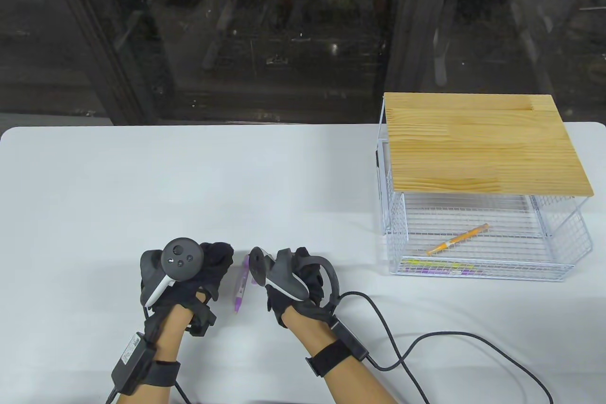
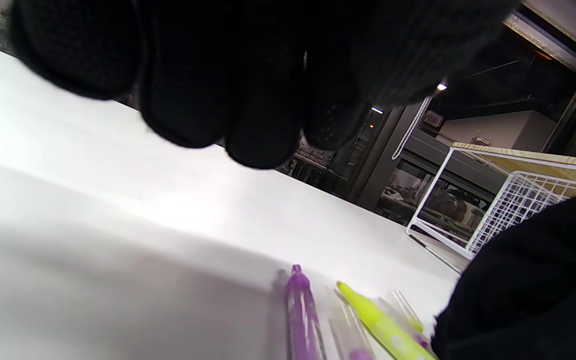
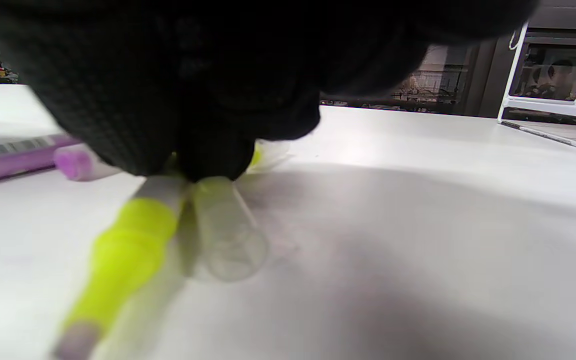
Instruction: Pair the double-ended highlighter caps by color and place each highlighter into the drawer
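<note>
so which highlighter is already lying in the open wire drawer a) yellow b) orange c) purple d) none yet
b: an orange highlighter lies on the mesh floor of the pulled-out wire drawer, while the purple highlighter is on the table between the hands and the yellow highlighter lies under the right hand.
</note>
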### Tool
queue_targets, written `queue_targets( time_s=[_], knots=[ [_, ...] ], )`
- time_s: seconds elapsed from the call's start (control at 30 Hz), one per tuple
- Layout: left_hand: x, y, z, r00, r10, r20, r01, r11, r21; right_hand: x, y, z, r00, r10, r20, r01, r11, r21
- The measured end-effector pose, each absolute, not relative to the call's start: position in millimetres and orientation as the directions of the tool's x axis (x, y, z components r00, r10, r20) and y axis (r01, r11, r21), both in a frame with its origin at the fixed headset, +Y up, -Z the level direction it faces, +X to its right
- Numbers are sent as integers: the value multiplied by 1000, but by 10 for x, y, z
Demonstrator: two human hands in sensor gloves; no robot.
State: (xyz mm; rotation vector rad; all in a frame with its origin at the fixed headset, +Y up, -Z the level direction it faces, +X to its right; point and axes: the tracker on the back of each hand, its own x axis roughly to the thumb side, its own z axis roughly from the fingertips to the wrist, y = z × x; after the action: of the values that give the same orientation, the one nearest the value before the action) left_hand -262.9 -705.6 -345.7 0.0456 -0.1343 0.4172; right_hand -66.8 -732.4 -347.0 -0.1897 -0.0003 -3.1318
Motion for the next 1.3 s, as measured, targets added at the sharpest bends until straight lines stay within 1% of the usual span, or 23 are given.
queue_targets(
  time_s=[0.53, 1.3],
  knots=[
    [-2632, -7061, -3458, 910, 395, 129, -400, 916, 18, -774, -7360, -3442, -993, -62, 104, 63, -998, 8],
    [-2632, -7055, -3450, 910, 395, 126, -399, 917, 10, -783, -7359, -3430, -992, -55, 111, 56, -998, 8]
  ],
)
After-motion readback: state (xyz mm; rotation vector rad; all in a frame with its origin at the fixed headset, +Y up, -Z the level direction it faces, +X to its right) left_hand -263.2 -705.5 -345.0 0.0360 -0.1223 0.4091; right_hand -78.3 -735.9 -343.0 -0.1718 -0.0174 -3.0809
